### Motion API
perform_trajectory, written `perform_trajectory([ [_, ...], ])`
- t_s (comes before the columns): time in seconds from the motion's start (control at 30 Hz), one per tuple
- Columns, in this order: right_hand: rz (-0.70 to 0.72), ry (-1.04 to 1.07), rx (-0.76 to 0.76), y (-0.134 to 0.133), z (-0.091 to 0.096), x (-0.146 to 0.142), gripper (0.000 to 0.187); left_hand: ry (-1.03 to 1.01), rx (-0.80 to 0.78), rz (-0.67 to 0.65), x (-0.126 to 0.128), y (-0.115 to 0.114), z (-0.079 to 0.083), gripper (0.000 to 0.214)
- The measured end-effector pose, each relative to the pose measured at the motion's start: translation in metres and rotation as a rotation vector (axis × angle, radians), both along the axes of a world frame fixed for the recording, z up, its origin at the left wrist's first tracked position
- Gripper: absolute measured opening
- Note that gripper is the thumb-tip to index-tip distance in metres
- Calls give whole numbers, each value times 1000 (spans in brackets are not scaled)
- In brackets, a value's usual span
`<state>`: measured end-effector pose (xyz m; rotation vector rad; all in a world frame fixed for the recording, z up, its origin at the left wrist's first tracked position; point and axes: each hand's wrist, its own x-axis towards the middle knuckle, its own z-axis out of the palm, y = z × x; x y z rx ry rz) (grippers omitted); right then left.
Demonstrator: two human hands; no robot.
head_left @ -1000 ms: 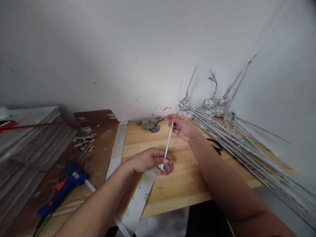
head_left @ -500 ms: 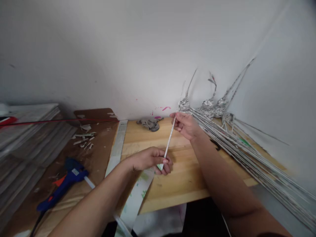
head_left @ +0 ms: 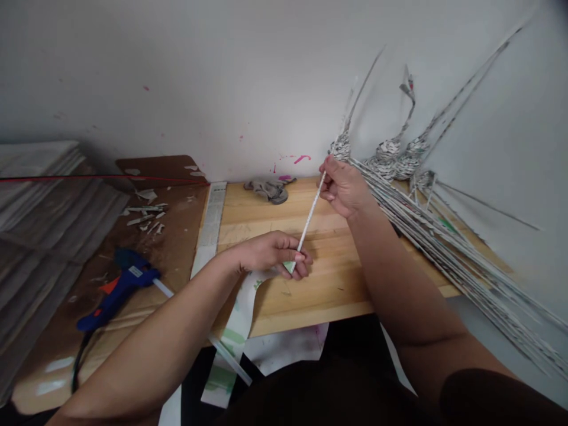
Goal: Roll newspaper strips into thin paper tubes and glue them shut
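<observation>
Both hands hold one thin rolled paper tube (head_left: pixel 310 212) slanting over a light wooden board (head_left: pixel 310 284). My left hand (head_left: pixel 270 254) pinches its lower end, where a strip of printed paper (head_left: pixel 242 313) feeds into the roll and trails off the board's front edge. My right hand (head_left: pixel 344 188) pinches the tube's upper part with closed fingers, near the back of the board.
A long bundle of rolled paper tubes (head_left: pixel 448 248) lies along the right wall, with wound paper coils (head_left: pixel 390 155) at the corner. A blue glue gun (head_left: pixel 118 290) lies on the brown surface at left, beside paper scraps (head_left: pixel 144 216). Stacked sheets (head_left: pixel 39 225) fill the far left. A grey rag (head_left: pixel 268 189) sits by the wall.
The camera has tilted down, so everything sits higher in the picture. My right hand slid farther up and to the right along the tube; the left hand keeps its pinch.
</observation>
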<state>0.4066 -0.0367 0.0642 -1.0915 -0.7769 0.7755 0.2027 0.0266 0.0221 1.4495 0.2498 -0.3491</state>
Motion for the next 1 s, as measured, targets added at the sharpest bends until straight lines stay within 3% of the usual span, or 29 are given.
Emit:
perform_trajectory([
  [0.13,116,-26,-29,-3,1,-1,42,-18,-2,8,0,1,1,34],
  [0.3,29,-21,-1,-3,-1,1,44,6,7,-1,1,-1,2,34],
  [0.47,136,-53,-31,-2,-2,0,41,0,11,11,0,-1,3,34],
  [0.63,21,-25,13,0,-3,0,46,-9,30,7,0,0,3,34],
  [0.77,149,-34,-53,-2,-1,0,42,-21,32,14,0,0,4,33],
  [0.93,73,-23,-12,-2,-3,-1,46,-18,22,6,0,-1,3,33],
  [1.0,105,-20,-34,-2,-3,-1,46,-30,17,8,0,0,2,35],
])
